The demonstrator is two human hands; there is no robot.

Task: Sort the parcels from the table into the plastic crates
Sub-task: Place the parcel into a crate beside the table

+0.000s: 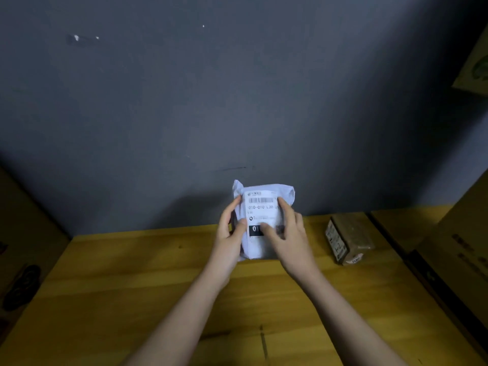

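Note:
A white plastic-wrapped parcel (261, 207) with a printed barcode label faces me, held upright above the far part of the wooden table (158, 286). My left hand (229, 233) grips its left edge, thumb on the label. My right hand (287, 233) holds the right side, with the thumb lying across the black patch of the label. A small brown cardboard parcel (348, 239) with a white label lies on the table to the right. No plastic crate is in view.
A grey wall (237, 88) stands right behind the table. Large cardboard boxes (459, 247) flank the table on the right, and another box (26, 247) stands at the left. A further box corner (475, 70) shows at the upper right.

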